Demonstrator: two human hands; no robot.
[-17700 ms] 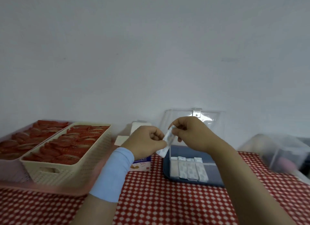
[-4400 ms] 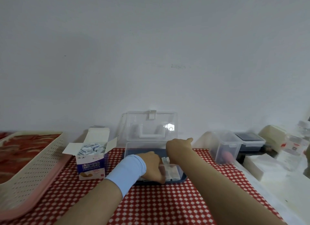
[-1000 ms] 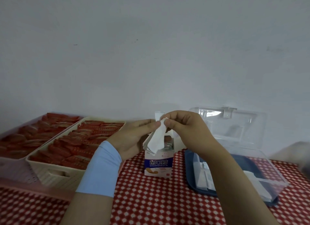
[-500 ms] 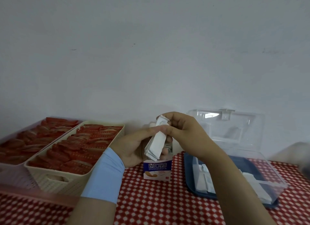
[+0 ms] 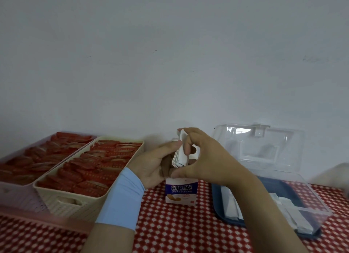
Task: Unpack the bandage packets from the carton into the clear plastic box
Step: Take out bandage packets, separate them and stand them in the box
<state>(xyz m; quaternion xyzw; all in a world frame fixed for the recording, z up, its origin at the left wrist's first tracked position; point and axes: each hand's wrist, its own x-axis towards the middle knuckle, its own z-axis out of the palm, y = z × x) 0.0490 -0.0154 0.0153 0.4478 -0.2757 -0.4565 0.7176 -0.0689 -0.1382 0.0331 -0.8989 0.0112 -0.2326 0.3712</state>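
In the head view, a small stack of bandage packets point(image 5: 181, 154) is held upright in the air just above the carton point(image 5: 181, 190); the left hand point(image 5: 154, 165) supports it from the left, thumb pressed to its side, while the right hand point(image 5: 203, 158) pinches it top and bottom, index finger and thumb clamped on its edges; both hands are thus closed on the same stack. The carton stands on the red checked cloth point(image 5: 170, 230), between a cream basket point(image 5: 75, 194) of red wrapped items and the clear plastic box point(image 5: 294, 188), whose lid is tipped open against the wall; white packets already lie in the box, so the task is judged to be partly done; what remains in the carton cannot be seen behind the hands.

The step in hand is judged to be the squaring-up of a freshly drawn stack; next, the stack is to be carried to the right and laid flat beside the packets in the box, kept pinched so that none slips out.

Against the frame half a second earlier, the stack is turned more upright and gripped at both ends; the carton and box are unmoved.
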